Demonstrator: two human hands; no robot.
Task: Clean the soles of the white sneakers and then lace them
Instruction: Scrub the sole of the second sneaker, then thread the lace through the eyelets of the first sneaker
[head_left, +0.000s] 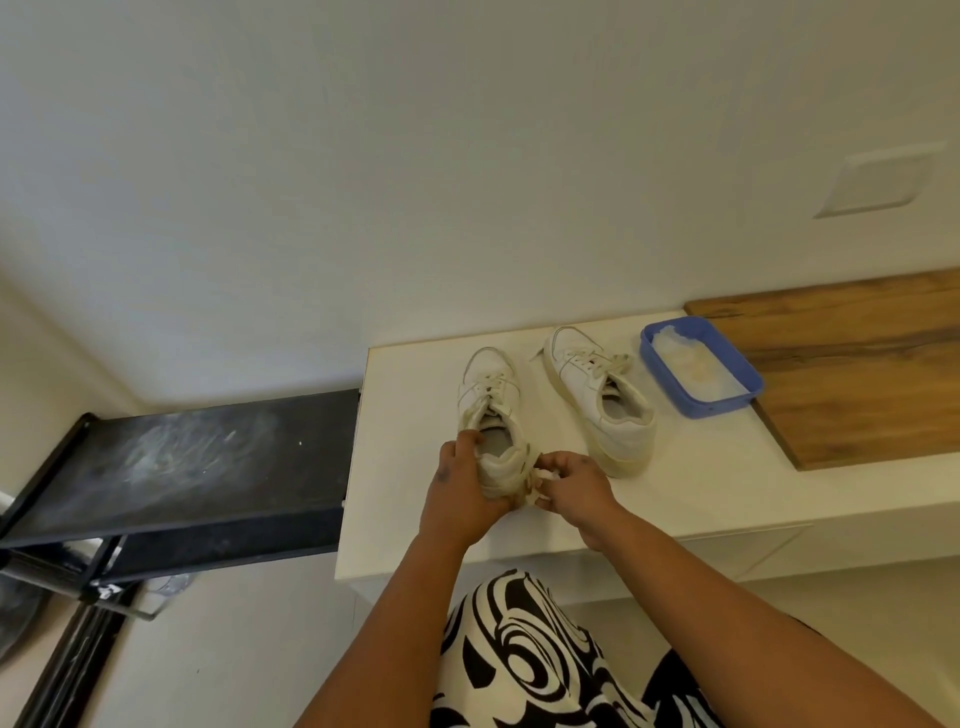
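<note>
Left hand (462, 488) grips near sneaker's (491, 410) heel; right hand (574, 486) presses a cloth (540, 486) there.

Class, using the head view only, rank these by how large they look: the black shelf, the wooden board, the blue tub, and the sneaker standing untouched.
1. black shelf
2. wooden board, partly cut off at the frame edge
3. and 4. blue tub and untouched sneaker look alike; no ranking.

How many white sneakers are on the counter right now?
2: one sneaker at the white counter's front, gripped at its heel by both hands; the other sneaker beside the blue tub.
</note>
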